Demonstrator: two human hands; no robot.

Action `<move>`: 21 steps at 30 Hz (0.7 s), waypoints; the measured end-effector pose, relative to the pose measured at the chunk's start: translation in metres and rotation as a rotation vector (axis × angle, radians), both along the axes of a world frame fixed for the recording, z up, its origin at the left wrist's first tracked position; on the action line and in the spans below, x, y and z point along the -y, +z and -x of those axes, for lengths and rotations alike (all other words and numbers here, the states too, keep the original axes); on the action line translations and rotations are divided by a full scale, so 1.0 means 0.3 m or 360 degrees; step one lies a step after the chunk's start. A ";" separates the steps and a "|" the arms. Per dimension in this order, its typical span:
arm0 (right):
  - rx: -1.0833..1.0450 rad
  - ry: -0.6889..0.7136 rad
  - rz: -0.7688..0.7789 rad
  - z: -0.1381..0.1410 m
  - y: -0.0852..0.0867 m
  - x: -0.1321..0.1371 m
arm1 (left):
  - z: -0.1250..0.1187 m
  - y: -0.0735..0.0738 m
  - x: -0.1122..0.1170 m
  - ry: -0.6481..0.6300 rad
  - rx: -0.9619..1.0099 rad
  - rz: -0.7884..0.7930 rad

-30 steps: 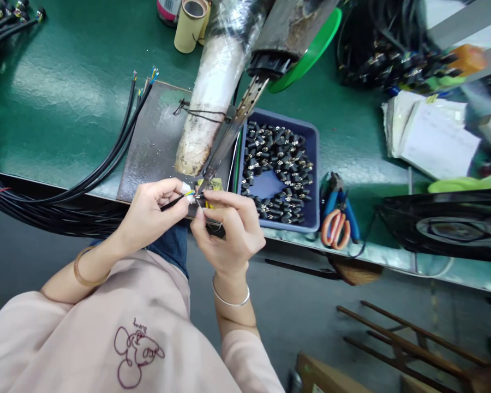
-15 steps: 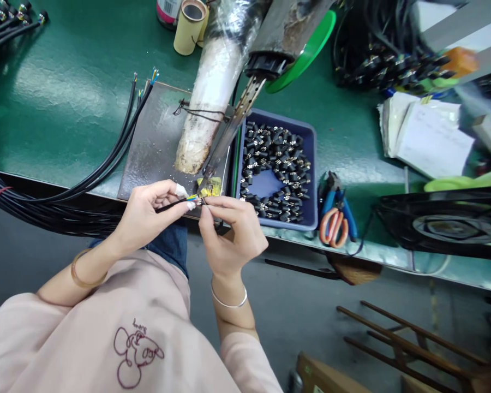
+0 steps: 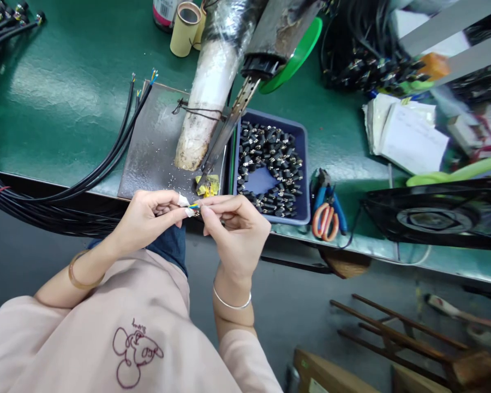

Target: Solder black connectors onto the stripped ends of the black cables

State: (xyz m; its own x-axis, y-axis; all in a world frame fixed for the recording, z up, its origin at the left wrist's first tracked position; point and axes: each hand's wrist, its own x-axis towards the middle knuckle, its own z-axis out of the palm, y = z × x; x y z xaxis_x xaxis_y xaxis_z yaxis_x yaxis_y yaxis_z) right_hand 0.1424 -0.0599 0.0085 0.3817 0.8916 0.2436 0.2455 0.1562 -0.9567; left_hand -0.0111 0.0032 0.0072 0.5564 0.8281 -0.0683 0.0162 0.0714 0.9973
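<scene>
My left hand [image 3: 149,215] pinches the end of a black cable [image 3: 45,210], whose blue and yellow stripped wires [image 3: 193,206] stick out past its fingertips. My right hand [image 3: 235,226] is closed in a pinch right at those wire ends, holding a small part that I cannot make out. Both hands hover just off the near edge of the green bench, below the tip of a soldering iron [image 3: 225,134] with a yellow pad [image 3: 207,187] under it.
A blue tray [image 3: 300,164] of several small black connectors stands right of the dark metal plate [image 3: 153,144]. Orange and blue cutters [image 3: 326,210] lie further right. A bundle of black cables [image 3: 106,158] crosses the bench at left. Papers [image 3: 405,136] lie far right.
Both hands have drawn slightly back from the iron tip toward me, still joined at the wire ends. The view has shifted a little to the right.
</scene>
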 end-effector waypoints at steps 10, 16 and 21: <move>0.0366 -0.0127 -0.0200 0.014 -0.023 0.042 | -0.001 0.010 0.005 0.0030 0.0002 -0.0060; 0.0504 -0.0114 -0.0193 0.009 -0.021 0.049 | -0.010 -0.004 0.011 0.0124 0.0030 -0.0122; 0.0634 -0.0100 -0.0212 0.005 -0.010 0.043 | -0.013 -0.015 0.016 0.0175 0.0029 -0.0148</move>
